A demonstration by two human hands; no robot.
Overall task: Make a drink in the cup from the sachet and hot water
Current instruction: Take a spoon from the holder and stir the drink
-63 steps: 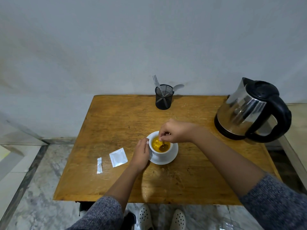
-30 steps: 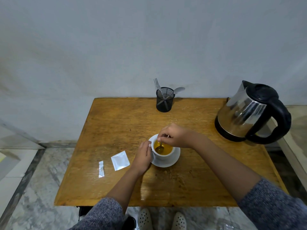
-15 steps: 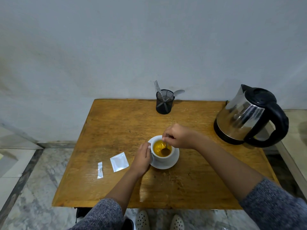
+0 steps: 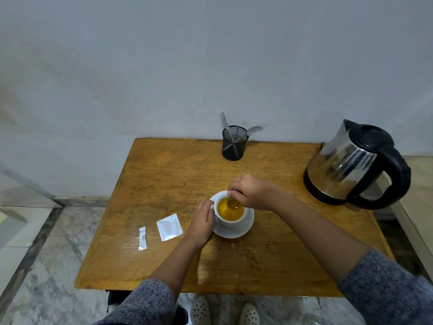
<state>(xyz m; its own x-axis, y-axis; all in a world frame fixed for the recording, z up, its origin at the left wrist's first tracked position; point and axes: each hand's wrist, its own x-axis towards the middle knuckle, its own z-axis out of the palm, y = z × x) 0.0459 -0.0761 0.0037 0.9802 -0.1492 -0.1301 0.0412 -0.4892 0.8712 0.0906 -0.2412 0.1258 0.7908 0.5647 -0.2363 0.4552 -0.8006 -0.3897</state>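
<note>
Here the white cup (image 4: 230,215) of amber drink sits on its saucer (image 4: 243,231) mid-table; the left hand (image 4: 202,222) wraps its side, the right hand (image 4: 251,194) pinches a teaspoon (image 4: 232,204) (bowl submerged). The torn sachet (image 4: 169,227) lies just left.

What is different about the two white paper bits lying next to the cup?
The sachet is a wide, nearly square packet, while the torn strip is a thin sliver. The sachet lies nearer the left hand and the cup; the torn strip lies farther out, toward the table's left edge. The sachet is tilted; the strip lies nearly straight. Both are white, flat and untouched.
</note>
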